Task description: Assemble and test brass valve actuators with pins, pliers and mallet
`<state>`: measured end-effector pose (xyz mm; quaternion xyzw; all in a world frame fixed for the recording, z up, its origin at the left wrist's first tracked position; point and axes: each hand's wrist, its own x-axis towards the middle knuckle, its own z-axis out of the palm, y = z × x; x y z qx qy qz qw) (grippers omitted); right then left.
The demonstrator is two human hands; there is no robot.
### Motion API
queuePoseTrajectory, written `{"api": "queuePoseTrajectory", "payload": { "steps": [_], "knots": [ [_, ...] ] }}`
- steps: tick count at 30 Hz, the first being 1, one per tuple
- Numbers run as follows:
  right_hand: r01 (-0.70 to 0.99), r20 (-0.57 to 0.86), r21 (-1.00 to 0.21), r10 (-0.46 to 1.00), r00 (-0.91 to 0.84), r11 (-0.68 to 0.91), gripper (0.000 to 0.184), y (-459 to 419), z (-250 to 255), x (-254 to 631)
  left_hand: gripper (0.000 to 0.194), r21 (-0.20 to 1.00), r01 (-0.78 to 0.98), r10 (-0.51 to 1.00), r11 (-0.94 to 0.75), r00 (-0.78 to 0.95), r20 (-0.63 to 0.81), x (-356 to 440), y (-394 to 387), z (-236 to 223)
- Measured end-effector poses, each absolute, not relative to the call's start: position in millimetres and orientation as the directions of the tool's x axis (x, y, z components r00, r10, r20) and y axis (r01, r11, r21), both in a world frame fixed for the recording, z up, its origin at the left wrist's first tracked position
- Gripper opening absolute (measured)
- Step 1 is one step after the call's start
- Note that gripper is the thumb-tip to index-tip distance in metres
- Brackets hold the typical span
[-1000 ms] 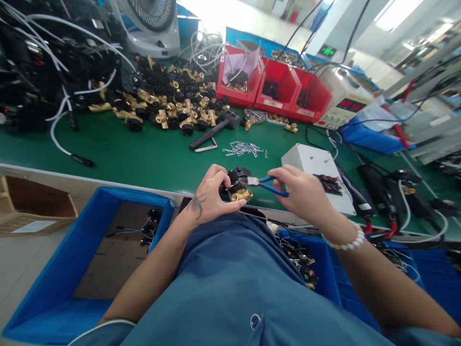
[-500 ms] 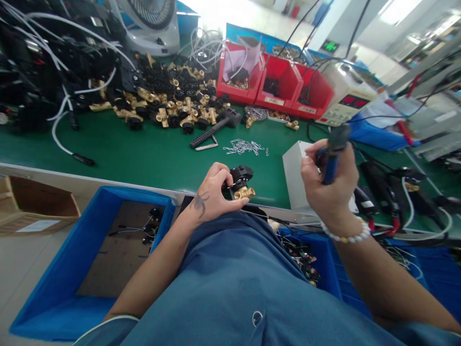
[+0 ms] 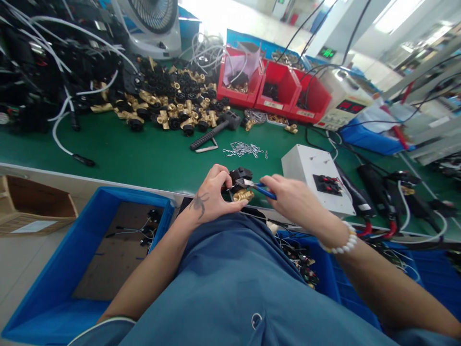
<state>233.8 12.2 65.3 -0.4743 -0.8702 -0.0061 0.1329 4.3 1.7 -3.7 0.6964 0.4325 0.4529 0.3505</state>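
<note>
At the bench's front edge, my left hand (image 3: 214, 194) is closed around a brass valve with a black plastic body (image 3: 242, 185). Its brass fitting points toward me, under the black part. My right hand (image 3: 293, 199) grips blue-handled pliers (image 3: 264, 189), whose jaws touch the joint between the black part and the brass. What sits between the jaws is too small to make out. Beyond my hands, a heap of small wire clips (image 3: 243, 149) lies on the green bench, beside a black hammer (image 3: 218, 130).
Brass valves with black caps (image 3: 176, 105) are piled at the back left, near a fan (image 3: 154, 29). Red bins (image 3: 275, 93) line the back. A white switch box (image 3: 317, 178) stands right of my hands. A blue crate (image 3: 61, 269) sits below the bench at left.
Half a second ago my right hand was raised over the white box with the pliers pointing up. Now it is back with the jaws at the valve. My left hand has barely moved.
</note>
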Motion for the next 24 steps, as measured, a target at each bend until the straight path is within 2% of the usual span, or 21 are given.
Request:
{"api": "queuePoseTrajectory", "payload": {
  "steps": [1, 2, 3, 6, 7, 8, 9, 11, 12, 13, 14, 17, 18, 19, 20, 23, 24],
  "knots": [
    [0.820, 0.112, -0.072, 0.822, -0.559, 0.568, 0.022, 12.1, 66.0, 234.6, 0.041, 0.882, 0.284, 0.921, -0.377, 0.213, 0.325, 4.1, 1.6, -3.9],
    [0.820, 0.080, -0.050, 0.821, -0.566, 0.570, 0.023, 12.2, 68.1, 235.5, 0.042, 0.885, 0.281, 0.923, -0.372, 0.208, 0.323, 4.0, 1.5, -4.0],
    [0.828, 0.149, -0.053, 0.824, -0.546, 0.558, 0.023, 12.2, 70.9, 236.4, 0.041, 0.888, 0.277, 0.925, -0.368, 0.206, 0.320, 4.0, 1.2, -4.2],
    [0.849, 0.568, -0.182, 0.758, -0.321, 0.496, 0.018, 11.4, 77.6, 237.3, 0.042, 0.884, 0.277, 0.922, -0.376, 0.204, 0.328, 4.6, 1.0, -4.5],
    [0.846, 0.637, -0.212, 0.726, -0.260, 0.489, 0.017, 10.9, 77.5, 236.7, 0.042, 0.879, 0.283, 0.920, -0.383, 0.205, 0.334, 5.0, 1.2, -4.5],
    [0.847, 0.633, -0.207, 0.727, -0.266, 0.490, 0.017, 10.5, 76.2, 235.6, 0.042, 0.874, 0.290, 0.917, -0.389, 0.207, 0.340, 5.3, 1.4, -4.4],
    [0.850, 0.557, -0.173, 0.762, -0.332, 0.497, 0.018, 10.1, 74.1, 234.4, 0.042, 0.869, 0.296, 0.915, -0.395, 0.209, 0.345, 5.6, 1.6, -4.3],
    [0.843, 0.238, -0.071, 0.830, -0.505, 0.533, 0.022, 10.1, 70.3, 232.6, 0.042, 0.864, 0.305, 0.913, -0.401, 0.215, 0.348, 5.8, 1.8, -4.0],
    [0.838, 0.110, -0.036, 0.836, -0.538, 0.544, 0.024, 10.4, 69.6, 232.4, 0.042, 0.864, 0.307, 0.913, -0.400, 0.217, 0.346, 5.8, 1.8, -4.0],
    [0.841, 0.065, -0.026, 0.840, -0.538, 0.540, 0.025, 10.7, 69.8, 232.9, 0.041, 0.865, 0.306, 0.914, -0.397, 0.218, 0.343, 5.8, 1.6, -4.1],
    [0.850, 0.116, -0.042, 0.848, -0.518, 0.525, 0.025, 11.0, 70.7, 233.8, 0.041, 0.867, 0.304, 0.915, -0.394, 0.218, 0.339, 5.7, 1.5, -4.3],
    [0.859, 0.517, -0.192, 0.793, -0.323, 0.475, 0.019, 10.6, 72.3, 236.3, 0.042, 0.872, 0.297, 0.917, -0.389, 0.214, 0.336, 5.4, 1.7, -5.4],
    [0.853, 0.596, -0.228, 0.760, -0.259, 0.469, 0.017, 9.9, 71.3, 236.1, 0.042, 0.872, 0.298, 0.917, -0.388, 0.213, 0.336, 5.4, 2.0, -5.7],
    [0.855, 0.602, -0.231, 0.759, -0.250, 0.465, 0.016, 9.1, 69.5, 235.1, 0.042, 0.871, 0.301, 0.917, -0.389, 0.215, 0.336, 5.3, 2.3, -5.9],
    [0.862, 0.531, -0.206, 0.793, -0.298, 0.462, 0.016, 8.2, 67.5, 233.4, 0.042, 0.868, 0.304, 0.916, -0.392, 0.217, 0.337, 5.1, 2.6, -5.9],
    [0.870, 0.080, -0.059, 0.871, -0.485, 0.490, 0.024, 6.5, 64.9, 227.4, 0.043, 0.867, 0.307, 0.915, -0.394, 0.218, 0.338, 4.5, 2.5, -5.4],
    [0.865, 0.035, -0.037, 0.866, -0.499, 0.500, 0.026, 6.3, 66.1, 226.1, 0.043, 0.872, 0.300, 0.917, -0.388, 0.217, 0.333, 4.3, 2.0, -5.1]
  ]
}}
